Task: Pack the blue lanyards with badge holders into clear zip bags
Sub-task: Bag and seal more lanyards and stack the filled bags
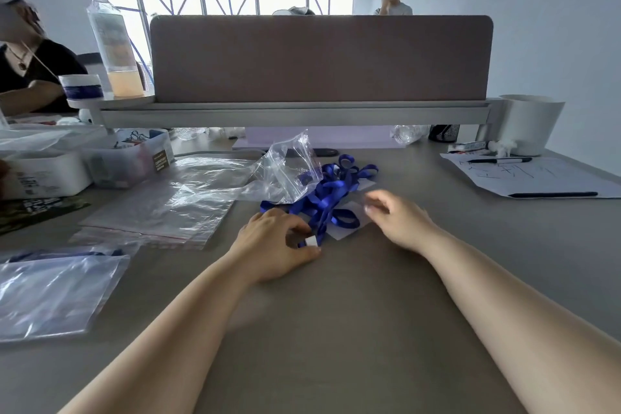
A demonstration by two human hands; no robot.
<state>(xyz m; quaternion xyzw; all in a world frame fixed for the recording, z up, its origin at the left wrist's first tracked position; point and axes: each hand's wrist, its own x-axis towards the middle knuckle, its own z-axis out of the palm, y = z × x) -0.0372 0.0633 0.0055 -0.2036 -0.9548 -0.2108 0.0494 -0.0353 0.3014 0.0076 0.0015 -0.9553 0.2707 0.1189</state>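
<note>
Left hand [275, 240] pinches white end piece of blue lanyards [331, 195], heaped mid-desk [353, 312]. Right hand [398, 217] blurred, just beside heap, fingers loosely bent; cannot tell grip. Open clear bag [289, 168] overlaps heap's left side.

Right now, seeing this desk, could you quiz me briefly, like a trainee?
1. True or false: the right hand holds a pen.
2. Where do the flat zip bags lie from the blue lanyards? A: to the left. B: to the right. C: up on the shelf.
3. Which hand pinches the lanyards' white-tipped end?
Key: 1 false; 2 A; 3 the left hand.
</note>
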